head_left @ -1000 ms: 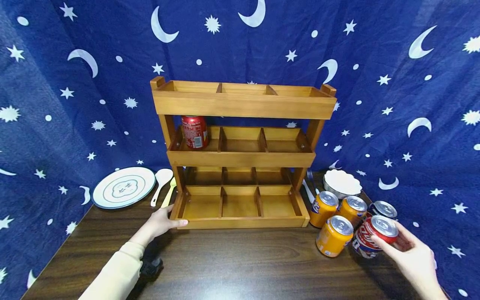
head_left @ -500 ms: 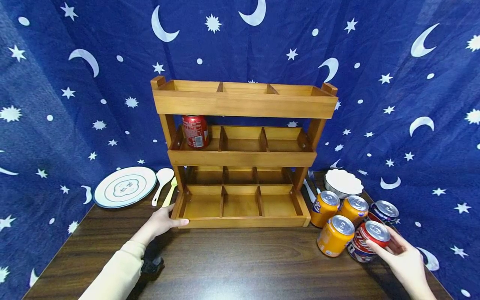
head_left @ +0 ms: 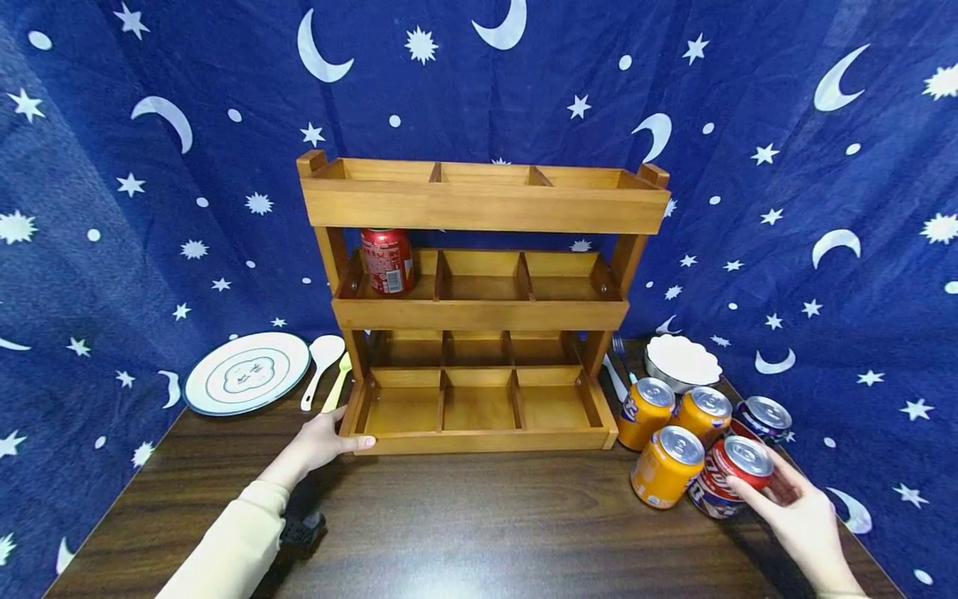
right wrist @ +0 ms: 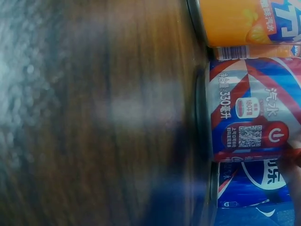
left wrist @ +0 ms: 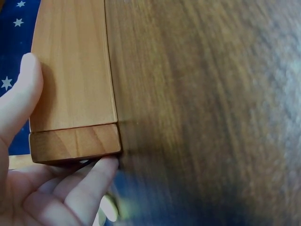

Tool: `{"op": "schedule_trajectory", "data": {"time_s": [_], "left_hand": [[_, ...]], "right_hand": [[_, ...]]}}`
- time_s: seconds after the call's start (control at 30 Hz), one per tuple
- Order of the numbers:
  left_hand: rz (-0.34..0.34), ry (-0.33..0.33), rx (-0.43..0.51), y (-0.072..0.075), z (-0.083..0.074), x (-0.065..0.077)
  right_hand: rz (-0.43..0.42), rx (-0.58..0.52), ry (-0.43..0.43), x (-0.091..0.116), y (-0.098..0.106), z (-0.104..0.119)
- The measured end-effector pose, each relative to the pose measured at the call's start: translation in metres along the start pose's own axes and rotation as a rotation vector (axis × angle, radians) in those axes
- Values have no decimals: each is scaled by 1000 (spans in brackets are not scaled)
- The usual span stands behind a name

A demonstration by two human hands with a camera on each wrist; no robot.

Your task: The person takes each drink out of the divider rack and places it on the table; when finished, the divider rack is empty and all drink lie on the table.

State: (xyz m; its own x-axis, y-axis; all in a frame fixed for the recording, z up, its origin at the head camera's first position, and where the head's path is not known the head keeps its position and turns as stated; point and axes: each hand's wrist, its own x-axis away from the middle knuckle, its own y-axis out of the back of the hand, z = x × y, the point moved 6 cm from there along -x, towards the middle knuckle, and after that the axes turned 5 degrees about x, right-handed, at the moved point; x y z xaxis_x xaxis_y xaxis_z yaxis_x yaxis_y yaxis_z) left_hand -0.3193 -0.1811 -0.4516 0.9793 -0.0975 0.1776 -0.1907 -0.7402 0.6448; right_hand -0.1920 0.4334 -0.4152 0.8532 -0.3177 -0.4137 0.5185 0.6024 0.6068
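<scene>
A wooden three-tier rack [head_left: 479, 314] with divided compartments stands at the centre in the head view. My left hand [head_left: 320, 441] grips its lower left corner; in the left wrist view the thumb and fingers [left wrist: 89, 188] lie around the end of the front board. My right hand [head_left: 804, 520] holds a red soda can [head_left: 720, 481] from its right side. Blue and silver cover its lower part in the right wrist view, where its base sits close to the tabletop; contact is unclear. Orange soda cans [head_left: 668, 470] stand to its left, and a dark blue can [head_left: 763, 418] just behind.
A red can [head_left: 387, 264] stands in the middle tier's left compartment. Left of the rack are a plate [head_left: 217, 374], a white spoon [head_left: 324, 359] and a yellow-green spoon [head_left: 338, 387]. A scalloped bowl [head_left: 683, 366] and a fork [head_left: 624, 362] lie behind the orange cans.
My right hand has moved left and slightly towards me with the red soda can, exposing more of the dark blue can behind. The left hand stays on the rack corner.
</scene>
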Motion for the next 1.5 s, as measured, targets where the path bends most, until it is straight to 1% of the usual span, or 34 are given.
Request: {"op": "schedule_trajectory", "data": {"time_s": [0.2, 0.27, 0.37, 0.43, 0.5, 0.6, 0.73, 0.8, 0.83, 0.93, 1.0, 1.03, 1.13, 1.17, 1.27, 1.33, 1.37, 1.4, 1.5], "left_hand": [[-12, -2, 5, 0, 3, -1], [-17, -3, 9, 0, 3, 0], [-22, -12, 9, 0, 4, 0], [-24, -19, 11, -1, 3, 0], [-25, -21, 12, -1, 3, 1], [-29, -22, 18, -2, 3, 1], [-37, -27, 21, -1, 2, 2], [-39, -29, 24, -1, 2, 1], [-41, -32, 23, 0, 2, 1], [-44, -39, 22, 0, 1, 1], [-43, -41, 22, 0, 1, 0], [-43, -44, 20, 0, 1, 0], [-43, -42, 17, -1, 2, 0], [-44, -42, 19, -1, 2, 0], [-54, -43, 22, -1, 2, 0], [-58, -44, 29, 0, 3, 0], [-56, -46, 33, 0, 3, 0], [-54, -47, 32, 0, 3, 0], [-52, -39, 29, 0, 3, 0]], "right_hand": [[14, 83, 27, -2, 1, 2], [11, 60, 56, -3, 2, 5], [-15, 25, 99, -4, 7, 13], [-28, 1, 107, -5, 10, 20], [-47, -1, 99, -8, 14, 31], [-41, -45, 104, -16, 16, 52], [-18, -177, 167, -33, 14, 86], [1, -266, 208, -41, 11, 103], [10, -337, 232, -45, 8, 110], [52, -496, 285, -56, -3, 136], [69, -538, 310, -62, -12, 154], [74, -541, 319, -66, -16, 163], [106, -489, 334, -75, -32, 192], [136, -542, 364, -83, -44, 192], [208, -572, 405, -91, -67, 221], [258, -616, 424, -96, -83, 241], [273, -610, 430, -99, -90, 249], [274, -544, 417, -95, -92, 268], [338, -542, 393, -101, -112, 292]]}}
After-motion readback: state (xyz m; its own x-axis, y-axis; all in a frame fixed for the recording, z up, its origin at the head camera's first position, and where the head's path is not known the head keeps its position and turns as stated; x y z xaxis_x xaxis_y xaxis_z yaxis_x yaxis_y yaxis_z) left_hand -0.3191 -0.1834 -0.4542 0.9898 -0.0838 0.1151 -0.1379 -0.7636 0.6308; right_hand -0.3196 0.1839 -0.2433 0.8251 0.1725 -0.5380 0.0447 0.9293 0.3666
